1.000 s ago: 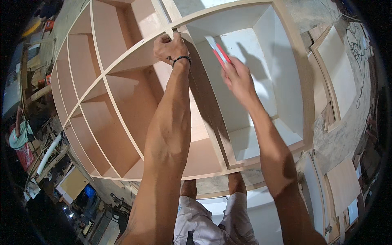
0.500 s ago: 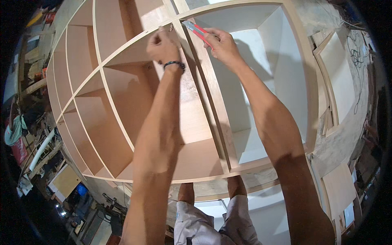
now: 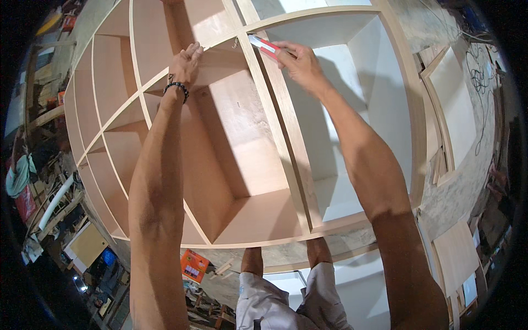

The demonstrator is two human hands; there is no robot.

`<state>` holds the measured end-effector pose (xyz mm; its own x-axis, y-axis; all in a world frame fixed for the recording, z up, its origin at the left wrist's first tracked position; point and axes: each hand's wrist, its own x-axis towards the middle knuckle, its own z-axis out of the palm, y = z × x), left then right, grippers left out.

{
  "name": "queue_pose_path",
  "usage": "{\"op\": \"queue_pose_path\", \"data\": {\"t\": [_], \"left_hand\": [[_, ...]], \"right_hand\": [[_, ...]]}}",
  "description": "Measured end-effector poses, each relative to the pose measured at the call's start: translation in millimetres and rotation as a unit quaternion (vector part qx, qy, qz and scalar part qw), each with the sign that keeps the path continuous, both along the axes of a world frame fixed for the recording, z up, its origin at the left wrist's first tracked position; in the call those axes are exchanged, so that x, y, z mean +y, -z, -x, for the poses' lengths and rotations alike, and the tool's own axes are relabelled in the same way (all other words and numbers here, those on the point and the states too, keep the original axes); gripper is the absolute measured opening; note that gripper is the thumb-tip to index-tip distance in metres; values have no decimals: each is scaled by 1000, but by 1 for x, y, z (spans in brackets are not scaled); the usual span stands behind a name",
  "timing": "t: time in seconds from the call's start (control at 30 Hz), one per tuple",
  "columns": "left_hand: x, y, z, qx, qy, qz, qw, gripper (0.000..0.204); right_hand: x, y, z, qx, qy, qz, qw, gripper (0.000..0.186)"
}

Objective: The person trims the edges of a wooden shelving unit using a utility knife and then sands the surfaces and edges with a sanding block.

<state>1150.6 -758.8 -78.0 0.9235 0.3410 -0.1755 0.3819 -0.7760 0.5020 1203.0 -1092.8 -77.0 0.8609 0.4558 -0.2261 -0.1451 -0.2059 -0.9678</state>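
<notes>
Right fingers [image 3: 288, 46] grasp the red knife [image 3: 268, 49], which juts leftward beyond them (left fingers [image 3: 192, 49] loosely uncurled).

You can pass down into the pink-brown compartment [image 3: 253, 159]; the wooden divider [image 3: 275, 132] bars your way sideways to the white compartment [image 3: 385, 99], where your right forearm [image 3: 371, 170] crosses.

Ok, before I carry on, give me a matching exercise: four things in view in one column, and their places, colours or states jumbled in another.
1. Left grip
2. Right grip
3. Bracelet
4. Shorts

A. Pale grey
B. Around the red knife
C. Dark, on the left wrist
D. No tool in it, by the curved wooden rail

Right pairs: 1-D, 2-B, 3-C, 4-A
</notes>
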Motion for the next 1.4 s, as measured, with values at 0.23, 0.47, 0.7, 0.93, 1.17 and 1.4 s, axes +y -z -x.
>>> {"op": "queue_pose_path", "data": {"t": [0.23, 0.47, 0.7, 0.93, 1.17, 1.4], "left_hand": [[19, -10, -5, 39, 29, 59, 997, 56], [5, -14, -7, 31, 23, 104, 994, 53], [5, -23, -4, 37, 11, 128, 991, 52], [8, -29, -2, 40, -3, 155, 987, 53], [6, -24, -7, 43, 9, 101, 994, 55], [7, -12, -7, 25, 45, 101, 994, 56]], "right_hand": [[-6, -10, -29, 23, -96, 27, 995, 38], [-22, -8, -30, 33, -105, 35, 993, 36], [-25, -28, -19, 64, -130, 8, 989, 32], [-28, -31, -17, 53, -148, 25, 987, 32], [-30, -20, -12, 35, -142, 26, 989, 32], [10, 1, -26, -61, -35, 12, 997, 40]]}}
